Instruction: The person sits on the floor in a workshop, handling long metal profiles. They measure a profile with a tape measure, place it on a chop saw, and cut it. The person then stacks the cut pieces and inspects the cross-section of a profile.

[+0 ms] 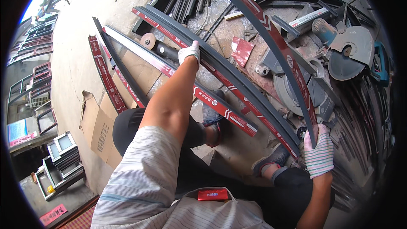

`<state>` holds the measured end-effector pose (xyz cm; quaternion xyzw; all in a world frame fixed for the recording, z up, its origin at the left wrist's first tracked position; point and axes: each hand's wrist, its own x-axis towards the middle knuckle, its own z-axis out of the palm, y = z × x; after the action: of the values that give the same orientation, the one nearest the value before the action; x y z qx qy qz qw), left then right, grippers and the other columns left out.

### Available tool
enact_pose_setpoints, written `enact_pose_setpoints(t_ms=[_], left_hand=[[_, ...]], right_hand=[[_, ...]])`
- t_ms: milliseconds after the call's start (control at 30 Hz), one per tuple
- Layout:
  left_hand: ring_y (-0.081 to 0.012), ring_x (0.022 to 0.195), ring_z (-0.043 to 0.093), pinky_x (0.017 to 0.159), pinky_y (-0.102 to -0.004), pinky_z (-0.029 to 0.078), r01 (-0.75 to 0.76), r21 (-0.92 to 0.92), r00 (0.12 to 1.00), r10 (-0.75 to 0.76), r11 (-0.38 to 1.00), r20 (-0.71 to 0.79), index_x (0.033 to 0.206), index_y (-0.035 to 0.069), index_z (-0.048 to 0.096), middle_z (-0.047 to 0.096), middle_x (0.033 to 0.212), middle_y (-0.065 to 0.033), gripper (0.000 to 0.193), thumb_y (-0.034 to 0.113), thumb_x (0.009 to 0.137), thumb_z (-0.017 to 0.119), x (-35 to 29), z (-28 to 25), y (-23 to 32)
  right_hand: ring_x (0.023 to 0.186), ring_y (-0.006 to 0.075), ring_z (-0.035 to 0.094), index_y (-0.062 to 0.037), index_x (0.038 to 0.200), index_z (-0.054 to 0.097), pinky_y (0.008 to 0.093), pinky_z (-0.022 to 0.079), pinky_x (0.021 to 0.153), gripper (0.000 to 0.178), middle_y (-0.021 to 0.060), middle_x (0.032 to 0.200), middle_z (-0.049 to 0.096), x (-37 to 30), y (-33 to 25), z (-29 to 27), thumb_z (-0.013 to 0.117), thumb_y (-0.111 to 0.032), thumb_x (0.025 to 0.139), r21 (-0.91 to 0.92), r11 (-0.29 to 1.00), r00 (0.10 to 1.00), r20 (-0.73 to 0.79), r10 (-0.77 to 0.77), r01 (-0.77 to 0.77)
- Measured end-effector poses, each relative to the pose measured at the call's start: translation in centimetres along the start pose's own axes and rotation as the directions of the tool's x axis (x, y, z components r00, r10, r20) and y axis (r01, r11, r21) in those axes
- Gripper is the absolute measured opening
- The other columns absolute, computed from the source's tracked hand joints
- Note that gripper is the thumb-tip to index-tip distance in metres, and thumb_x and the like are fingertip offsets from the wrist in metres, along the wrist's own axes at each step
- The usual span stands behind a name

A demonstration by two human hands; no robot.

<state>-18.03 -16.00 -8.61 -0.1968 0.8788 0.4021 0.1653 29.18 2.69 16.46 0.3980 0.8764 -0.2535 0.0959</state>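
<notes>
My left hand point(189, 54), in a white glove, is closed around a long dark grey metal profile point(237, 74) with red protective film along its side. This profile slants from the upper left down toward my right foot. In a striped glove, my right hand point(319, 150) grips the lower end of a second long profile point(283, 44), grey with red film. It rises past the saw and leaves the view at the top. Between my feet and the first profile lies another red-filmed profile point(212, 100). The fingers of both hands are partly hidden by the gloves' backs.
A mitre saw point(345, 65) with a bare toothed blade stands at the right. More profiles point(108, 76) lie on flat cardboard point(99, 129) at the left, near a cylindrical tool point(159, 46). Offcuts point(186, 2) fill a bin at the back. Window frames point(61, 159) stand far left.
</notes>
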Motion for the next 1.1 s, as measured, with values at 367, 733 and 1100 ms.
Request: enact_pose_setpoints(t_ms=[367,733,1100], left_hand=[[-0.022,0.075,0.065,0.076,-0.0397,0.052,0.068,-0.503,0.985,-0.14,0.862,-0.105,0.1,-0.002,0.073,0.07,0.084,-0.0121,0.067,0.058,0.1,0.044,-5.1,-0.6,0.1],[-0.0338,0.088,0.071,0.081,-0.0469,0.054,0.193,-0.341,0.981,-0.179,0.92,0.073,0.097,-0.009,0.07,0.072,0.09,-0.0276,0.045,0.034,0.095,0.055,7.2,-2.6,-2.0],[-0.0354,0.09,0.075,0.081,-0.0433,0.059,-0.767,0.614,0.637,0.329,0.186,0.697,0.098,0.001,0.077,0.075,0.095,-0.0241,0.035,0.03,0.092,0.059,9.9,-12.3,3.6]], right_hand=[[0.102,0.0459,0.065,-0.0021,0.124,0.055,0.0505,0.053,0.089,0.037,0.0266,0.109,0.065,1.0,-1.8,-0.2,0.067,-0.019,0.094,0.02,0.999,0.999,0.037,0.033,-0.033],[0.094,0.0514,0.065,-0.0004,0.118,0.058,0.0563,0.052,0.084,0.043,0.0315,0.101,0.068,5.1,-2.0,7.4,0.07,-0.033,0.093,-0.013,1.0,0.999,0.049,0.007,-0.006],[0.107,0.0428,0.064,-0.0012,0.127,0.052,0.051,0.055,0.093,0.068,0.0252,0.121,0.058,13.1,-12.9,20.5,0.075,-0.05,0.086,-0.074,0.991,0.988,0.121,-0.098,0.107]])
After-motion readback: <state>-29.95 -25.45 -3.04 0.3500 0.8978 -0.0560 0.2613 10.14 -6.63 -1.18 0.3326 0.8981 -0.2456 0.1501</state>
